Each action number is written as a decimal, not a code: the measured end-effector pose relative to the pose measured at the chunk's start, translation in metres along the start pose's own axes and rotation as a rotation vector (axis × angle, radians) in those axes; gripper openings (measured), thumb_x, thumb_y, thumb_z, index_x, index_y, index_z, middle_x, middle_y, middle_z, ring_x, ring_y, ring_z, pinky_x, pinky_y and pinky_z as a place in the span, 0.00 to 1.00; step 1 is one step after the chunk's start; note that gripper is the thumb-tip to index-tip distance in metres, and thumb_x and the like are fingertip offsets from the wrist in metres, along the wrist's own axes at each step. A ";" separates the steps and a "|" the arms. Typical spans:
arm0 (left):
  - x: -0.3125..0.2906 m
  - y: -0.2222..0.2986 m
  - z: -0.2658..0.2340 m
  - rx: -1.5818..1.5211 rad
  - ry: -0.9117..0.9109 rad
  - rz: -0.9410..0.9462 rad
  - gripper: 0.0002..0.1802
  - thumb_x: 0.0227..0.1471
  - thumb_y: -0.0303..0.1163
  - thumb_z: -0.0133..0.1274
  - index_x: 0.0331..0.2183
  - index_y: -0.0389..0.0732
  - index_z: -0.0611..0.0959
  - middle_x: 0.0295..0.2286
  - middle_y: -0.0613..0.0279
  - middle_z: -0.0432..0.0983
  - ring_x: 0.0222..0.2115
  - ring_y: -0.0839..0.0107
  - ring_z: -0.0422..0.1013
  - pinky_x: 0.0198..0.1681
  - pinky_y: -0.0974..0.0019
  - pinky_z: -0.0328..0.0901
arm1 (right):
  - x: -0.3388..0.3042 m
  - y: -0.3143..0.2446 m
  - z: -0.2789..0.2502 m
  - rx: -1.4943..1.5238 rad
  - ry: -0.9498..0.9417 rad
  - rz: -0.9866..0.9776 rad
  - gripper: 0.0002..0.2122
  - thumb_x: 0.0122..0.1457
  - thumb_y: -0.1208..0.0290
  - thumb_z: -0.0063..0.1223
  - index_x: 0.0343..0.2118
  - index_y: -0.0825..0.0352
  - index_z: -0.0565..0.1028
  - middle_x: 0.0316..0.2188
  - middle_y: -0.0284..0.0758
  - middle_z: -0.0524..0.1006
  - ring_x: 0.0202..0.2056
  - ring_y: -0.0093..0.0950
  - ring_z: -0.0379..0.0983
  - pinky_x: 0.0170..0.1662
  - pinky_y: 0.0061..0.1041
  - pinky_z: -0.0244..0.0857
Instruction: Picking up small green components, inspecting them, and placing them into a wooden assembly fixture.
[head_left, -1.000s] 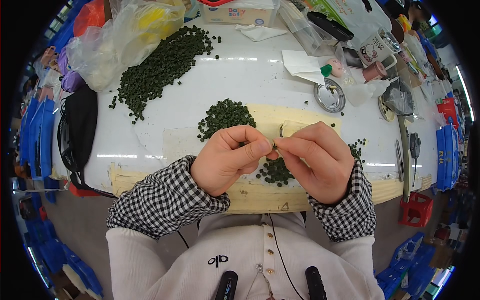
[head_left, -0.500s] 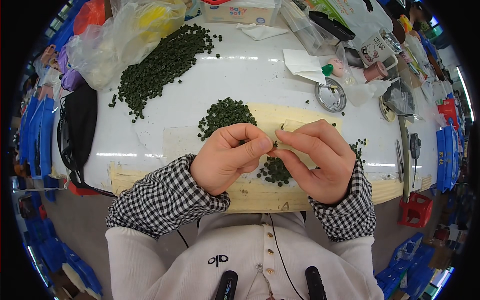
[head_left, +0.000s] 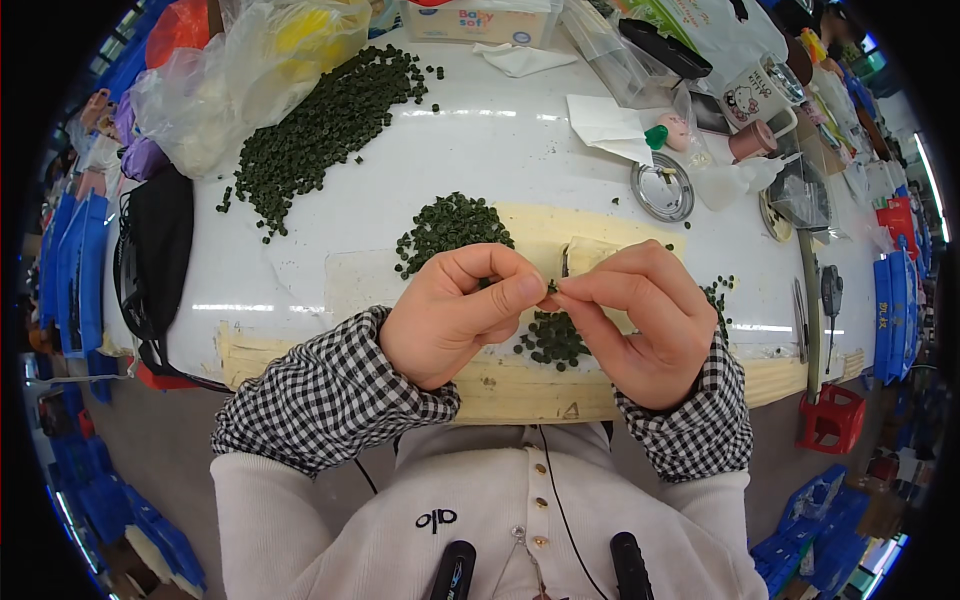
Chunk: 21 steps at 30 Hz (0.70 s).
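Observation:
My left hand (head_left: 455, 315) pinches a tiny dark green piece (head_left: 551, 287) between thumb and index finger above the front of the table. From the other side, the thumb and index finger of my right hand (head_left: 645, 330) close on the same piece; the fingertips hide most of it. Just below lies a small heap of green pieces (head_left: 556, 340), partly covered by my hands. A rounder pile of similar pieces (head_left: 452, 230) sits beyond my left hand. Several more pieces (head_left: 722, 290) lie beside my right wrist.
A large spread of dark green pieces (head_left: 320, 135) lies at the far left beside plastic bags (head_left: 240, 90). A black bag (head_left: 160, 260) rests at the left edge. To the right are a round metal lid (head_left: 661, 188), white paper (head_left: 605, 128), a mug (head_left: 758, 95) and a screwdriver (head_left: 830, 300).
My right thumb and index finger, apart before, have come together on the tiny green piece. My left hand has hardly moved.

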<state>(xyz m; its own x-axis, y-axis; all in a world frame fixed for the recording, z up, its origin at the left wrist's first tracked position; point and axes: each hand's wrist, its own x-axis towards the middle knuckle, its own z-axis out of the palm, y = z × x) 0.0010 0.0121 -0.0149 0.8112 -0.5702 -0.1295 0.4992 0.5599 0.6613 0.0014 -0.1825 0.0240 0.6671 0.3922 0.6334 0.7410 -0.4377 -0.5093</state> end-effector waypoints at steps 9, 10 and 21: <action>-0.001 0.002 0.003 0.043 0.025 -0.013 0.07 0.56 0.31 0.51 0.31 0.37 0.78 0.23 0.68 0.74 0.16 0.86 0.54 0.19 0.79 0.50 | 0.001 0.000 -0.001 0.007 -0.009 0.012 0.12 0.39 0.83 0.63 0.30 0.69 0.77 0.26 0.35 0.72 0.26 0.28 0.70 0.26 0.23 0.65; -0.001 0.002 0.003 0.058 0.036 -0.019 0.08 0.56 0.32 0.51 0.31 0.37 0.78 0.22 0.69 0.73 0.16 0.86 0.54 0.18 0.79 0.50 | 0.002 -0.001 -0.001 0.013 -0.016 0.013 0.12 0.40 0.83 0.63 0.31 0.69 0.77 0.26 0.35 0.72 0.26 0.28 0.70 0.27 0.23 0.65; 0.000 0.006 0.004 0.127 0.081 -0.004 0.08 0.55 0.31 0.53 0.33 0.36 0.81 0.24 0.68 0.76 0.16 0.87 0.54 0.17 0.80 0.49 | -0.001 0.002 0.000 0.026 -0.053 0.054 0.13 0.43 0.84 0.61 0.34 0.69 0.78 0.26 0.35 0.73 0.27 0.29 0.71 0.28 0.23 0.66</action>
<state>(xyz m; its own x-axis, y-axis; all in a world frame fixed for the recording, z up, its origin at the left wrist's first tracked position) 0.0026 0.0130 -0.0076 0.8337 -0.5189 -0.1887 0.4644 0.4742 0.7479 0.0022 -0.1831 0.0227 0.7084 0.4114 0.5735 0.7054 -0.4384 -0.5570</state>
